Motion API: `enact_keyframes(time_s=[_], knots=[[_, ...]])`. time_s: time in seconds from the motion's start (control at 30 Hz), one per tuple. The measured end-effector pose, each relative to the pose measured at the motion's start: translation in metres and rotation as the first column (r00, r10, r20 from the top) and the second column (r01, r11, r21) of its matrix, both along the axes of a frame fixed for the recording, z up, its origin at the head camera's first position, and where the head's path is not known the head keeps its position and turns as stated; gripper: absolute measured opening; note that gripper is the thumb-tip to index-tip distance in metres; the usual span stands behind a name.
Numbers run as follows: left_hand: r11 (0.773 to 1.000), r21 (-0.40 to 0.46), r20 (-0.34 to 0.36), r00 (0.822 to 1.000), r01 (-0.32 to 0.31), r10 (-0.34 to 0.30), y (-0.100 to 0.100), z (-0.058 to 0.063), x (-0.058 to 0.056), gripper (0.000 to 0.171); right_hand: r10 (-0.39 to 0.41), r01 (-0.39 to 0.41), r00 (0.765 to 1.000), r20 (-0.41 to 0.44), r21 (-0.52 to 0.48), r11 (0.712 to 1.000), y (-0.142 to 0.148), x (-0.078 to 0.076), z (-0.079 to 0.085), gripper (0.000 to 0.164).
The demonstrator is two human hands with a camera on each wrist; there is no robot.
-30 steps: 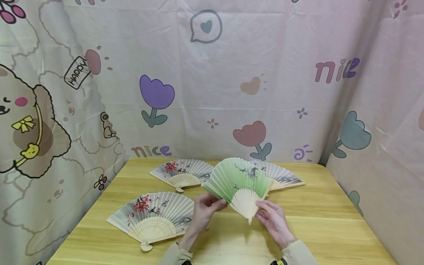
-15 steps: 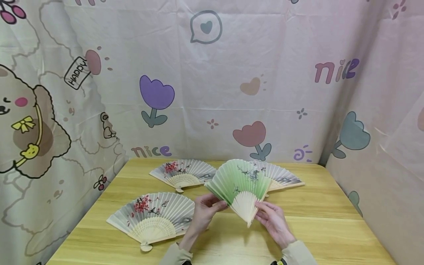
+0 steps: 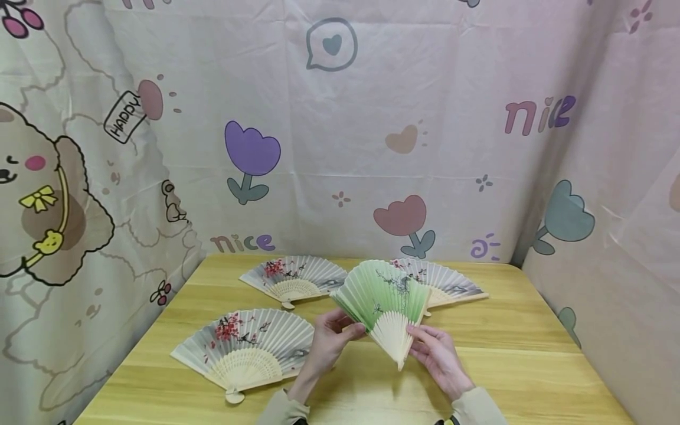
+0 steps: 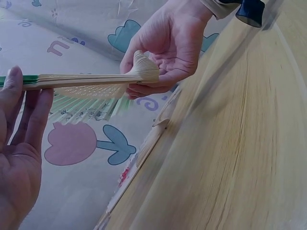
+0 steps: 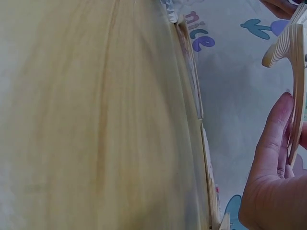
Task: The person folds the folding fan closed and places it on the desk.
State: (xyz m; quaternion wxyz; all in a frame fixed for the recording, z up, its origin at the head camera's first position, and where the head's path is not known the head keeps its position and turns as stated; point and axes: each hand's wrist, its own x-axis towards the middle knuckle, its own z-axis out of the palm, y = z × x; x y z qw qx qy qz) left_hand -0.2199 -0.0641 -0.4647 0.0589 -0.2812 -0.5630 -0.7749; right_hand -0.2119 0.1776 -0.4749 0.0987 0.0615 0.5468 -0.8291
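Wood tbl (image 3: 520, 360), tulip-print cloth (image 3: 329, 130) behind, cartoon-print cloth (image 3: 58, 195) on L.

The wooden table (image 3: 520, 366) supports three spread, blossom-printed fans: the front fan (image 3: 255, 342) lies at near left, the rear-left fan (image 3: 294, 280) behind it, the rear-right fan (image 3: 448, 280), partly hidden, farther right.

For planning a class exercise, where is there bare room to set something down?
Bare tabletop: mainly between the right grip, its right edge and the rear right fan; a smaller patch between the sleeves. Crowded: left, with front left fan and rear left fan; middle, around the green fan.
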Motion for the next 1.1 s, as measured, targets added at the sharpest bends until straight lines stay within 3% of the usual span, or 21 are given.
enact_keyframes(time_s=[0.3, 0.6, 0.87, 1.1], knots=[[1.000, -0.027, 0.028, 0.999, 0.016, -0.015, 0.0027, 0.0009, 0.0006, 0.042, -0.018, 0.018, 1.000, 0.004, 0.027, 0.999, -0.0002, 0.0002, 0.0003, 0.018], [1.000, -0.017, 0.015, 1.000, -0.002, 0.002, 0.0042, -0.0013, -0.0007, 0.042, 0.043, -0.042, 0.999, -0.018, 0.039, 0.998, 0.0011, 0.0020, -0.0018, 0.017], [1.000, -0.006, 0.089, 0.996, 0.002, -0.002, 0.0032, -0.0011, -0.0002, 0.046, 0.054, -0.052, 0.998, -0.035, 0.061, 0.997, -0.0006, 0.0020, -0.0013, 0.015], [1.000, -0.019, 0.126, 0.992, 0.004, -0.002, 0.0030, 0.0007, 0.0004, 0.044, -0.003, 0.007, 0.999, -0.038, 0.092, 0.996, -0.0031, 0.0022, -0.0022, 0.018]])
